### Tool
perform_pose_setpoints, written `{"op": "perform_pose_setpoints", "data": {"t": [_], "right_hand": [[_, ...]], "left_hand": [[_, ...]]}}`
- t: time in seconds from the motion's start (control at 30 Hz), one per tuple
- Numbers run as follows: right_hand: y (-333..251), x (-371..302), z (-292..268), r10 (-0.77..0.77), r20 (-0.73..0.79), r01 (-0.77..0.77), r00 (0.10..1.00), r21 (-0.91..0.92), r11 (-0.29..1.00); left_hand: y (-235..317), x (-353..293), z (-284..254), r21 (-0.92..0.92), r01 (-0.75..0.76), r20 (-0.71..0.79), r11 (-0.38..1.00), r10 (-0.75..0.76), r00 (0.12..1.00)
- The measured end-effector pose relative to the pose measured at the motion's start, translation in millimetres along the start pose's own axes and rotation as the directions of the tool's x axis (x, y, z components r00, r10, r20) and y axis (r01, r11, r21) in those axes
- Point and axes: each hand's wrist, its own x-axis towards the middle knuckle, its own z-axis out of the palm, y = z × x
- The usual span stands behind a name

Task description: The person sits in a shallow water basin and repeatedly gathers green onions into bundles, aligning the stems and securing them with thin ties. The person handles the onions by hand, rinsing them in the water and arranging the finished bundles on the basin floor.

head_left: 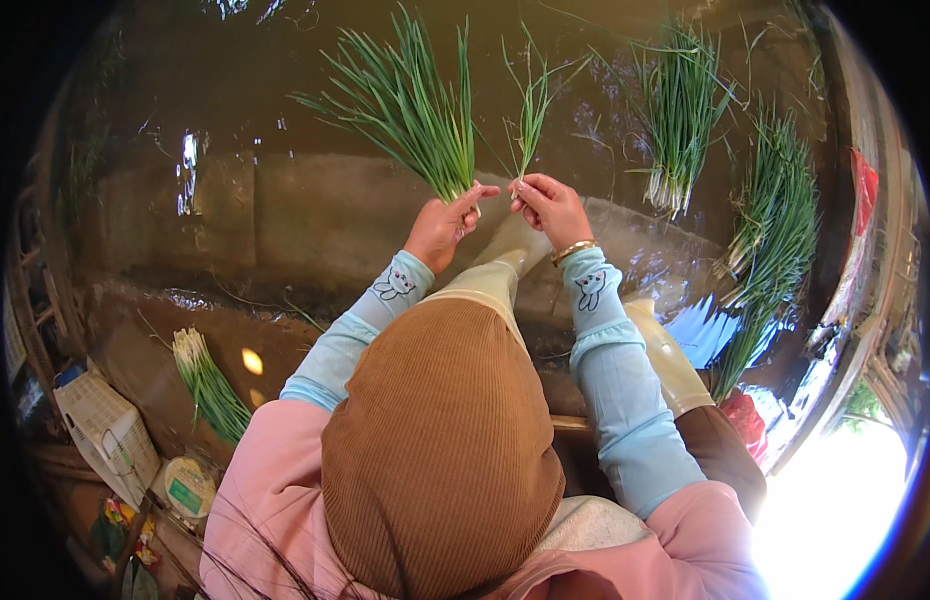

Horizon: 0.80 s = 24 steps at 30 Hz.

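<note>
My left hand [445, 225] is closed round the white base of a full bunch of spring onions [417, 112], whose green leaves fan out away from me. Close beside it, my right hand [550, 208] pinches a few thin spring onion stalks [531, 112] by their pale lower ends. The two hands are a small gap apart, above muddy brown water. Light blue sleeves cover both forearms, and a bracelet [575, 250] circles the right wrist.
A bundle of spring onions [678, 115] lies at the far right, near a larger loose pile [777, 215]. Another bundle [211, 380] rests at the left. Near it stands a pale plastic basket [107, 432]. Below my hands are my pale rubber boots [497, 278].
</note>
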Motion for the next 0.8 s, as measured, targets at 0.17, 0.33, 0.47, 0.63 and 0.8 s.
{"op": "perform_pose_setpoints", "data": {"t": [0.17,0.33,0.47,0.63,0.8], "right_hand": [[1,-8,16,-0.095,0.019,0.096,0.995,-0.295,0.951],[-8,-10,15,-0.195,-0.157,0.032,0.968,-0.694,0.719],[-9,7,10,-0.541,-0.211,0.31,0.814,-0.63,0.712],[7,30,13,-0.182,-0.185,0.041,0.966,-0.584,0.811],[21,32,16,-0.138,-0.086,0.108,0.987,-0.289,0.951]], "left_hand": [[-3,3,4,-0.021,0.026,0.018,0.999,-0.026,0.999],[-4,3,0,-0.049,0.043,0.002,0.998,-0.043,0.999],[-8,5,1,-0.077,-0.002,0.019,0.997,0.003,1.0],[-12,8,0,-0.018,-0.056,0.021,0.998,0.057,0.998],[-7,3,-5,0.065,0.016,-0.033,0.998,-0.014,0.999]]}}
